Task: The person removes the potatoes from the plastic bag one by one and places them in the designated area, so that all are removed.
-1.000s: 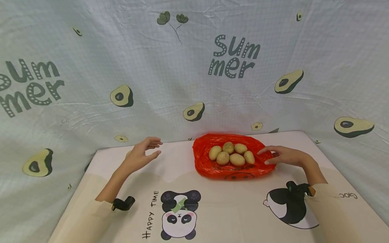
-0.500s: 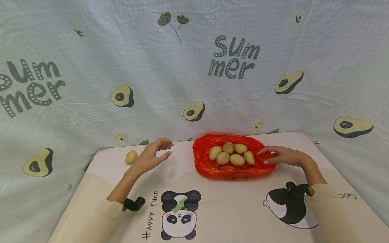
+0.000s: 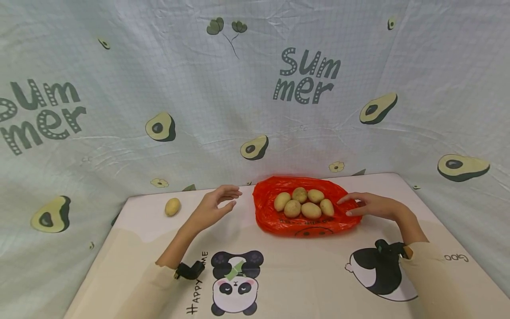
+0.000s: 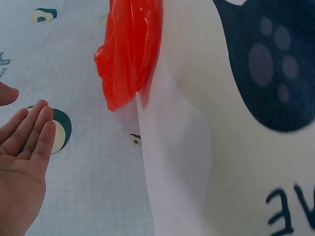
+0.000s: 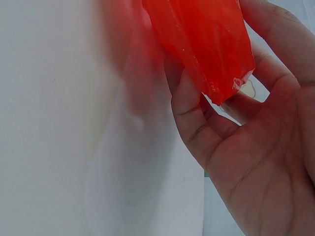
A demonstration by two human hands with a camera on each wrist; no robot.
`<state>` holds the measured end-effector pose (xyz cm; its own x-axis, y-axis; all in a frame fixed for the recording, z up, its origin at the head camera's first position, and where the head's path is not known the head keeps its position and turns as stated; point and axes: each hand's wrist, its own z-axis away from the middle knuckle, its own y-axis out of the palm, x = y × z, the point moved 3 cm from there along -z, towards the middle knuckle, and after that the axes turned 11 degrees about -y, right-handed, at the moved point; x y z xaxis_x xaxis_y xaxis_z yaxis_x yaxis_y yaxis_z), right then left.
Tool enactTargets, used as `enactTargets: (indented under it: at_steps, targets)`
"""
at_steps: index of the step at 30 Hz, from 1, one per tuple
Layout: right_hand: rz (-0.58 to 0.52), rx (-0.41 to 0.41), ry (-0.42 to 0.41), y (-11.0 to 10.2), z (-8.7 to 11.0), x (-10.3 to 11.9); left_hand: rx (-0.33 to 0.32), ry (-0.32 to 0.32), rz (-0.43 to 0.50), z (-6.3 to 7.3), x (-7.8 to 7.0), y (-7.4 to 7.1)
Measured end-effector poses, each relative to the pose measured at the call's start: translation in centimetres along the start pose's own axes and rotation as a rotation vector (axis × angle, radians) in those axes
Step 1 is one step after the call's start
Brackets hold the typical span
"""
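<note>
A red plastic bag (image 3: 275,223) lies spread at the back of the table, with several potatoes (image 3: 311,210) grouped on top of it. My right hand (image 3: 376,206) grips the bag's right edge; in the right wrist view the fingers (image 5: 189,115) curl under the red film and the thumb lies along its other side. My left hand (image 3: 215,207) hovers to the left of the bag with loosely bent fingers and holds nothing. The left wrist view shows its bare palm (image 4: 22,182), apart from the red bag edge (image 4: 130,54).
One single potato (image 3: 172,207) sits at the table's back left, behind the left forearm. A patterned curtain (image 3: 207,110) hangs along the back edge. The table cover (image 3: 303,279) carries a printed panda (image 3: 235,292) in front of the bag.
My left hand has moved right, away from the single potato and closer to the bag, uncovering that potato. My right hand and the bag have stayed in place.
</note>
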<state>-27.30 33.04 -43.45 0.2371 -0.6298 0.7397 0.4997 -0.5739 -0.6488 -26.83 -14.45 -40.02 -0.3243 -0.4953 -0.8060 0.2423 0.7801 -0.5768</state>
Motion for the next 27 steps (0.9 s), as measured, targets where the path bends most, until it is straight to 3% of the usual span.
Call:
enactTargets:
  at_steps: [16, 27]
  targets:
    - [-0.022, -0.01, -0.015, 0.2, -0.2, -0.4, 0.031, 0.003, 0.048, -0.9, -0.7, 2.2]
    - [-0.02, -0.017, -0.005, 0.4, -0.2, -0.5, 0.169, 0.013, 0.018, -2.4, -1.6, 4.1]
